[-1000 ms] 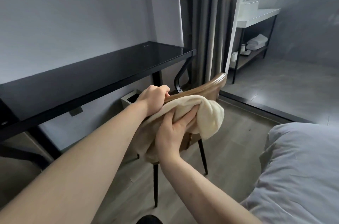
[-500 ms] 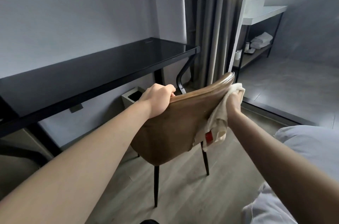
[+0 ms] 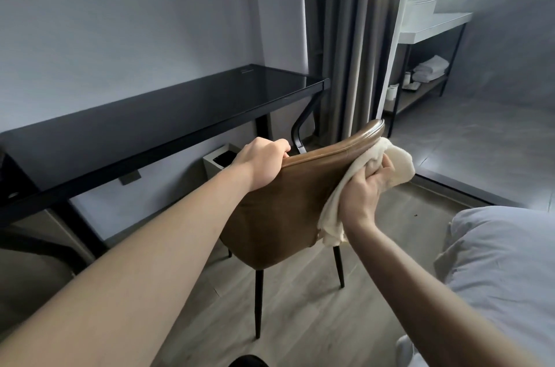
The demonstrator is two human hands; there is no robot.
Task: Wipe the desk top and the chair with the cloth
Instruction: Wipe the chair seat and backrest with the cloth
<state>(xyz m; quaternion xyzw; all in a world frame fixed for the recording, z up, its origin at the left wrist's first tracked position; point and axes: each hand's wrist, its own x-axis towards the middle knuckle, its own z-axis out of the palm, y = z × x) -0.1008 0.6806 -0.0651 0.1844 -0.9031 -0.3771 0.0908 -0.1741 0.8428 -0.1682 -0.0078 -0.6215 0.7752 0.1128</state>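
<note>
A: So, where's the person at w/ the job?

B: On the chair (image 3: 279, 210). The left hand (image 3: 260, 163) is curled tight over the top edge of the chair back, holding it steady. The right hand (image 3: 365, 191) has its fingers closed round the cloth (image 3: 396, 163) and presses it on the right side of the back, near the top corner.

A: And the desk top (image 3: 168, 108)?

B: It sits by the wall, well apart from the cloth. Looks shiny, but can't tell if it's been wiped.

A: What's left, prob?

B: Rest of the chair back, I'd guess, plus the seat and legs. The seat's hidden behind the back. Maybe the desk too.
</note>
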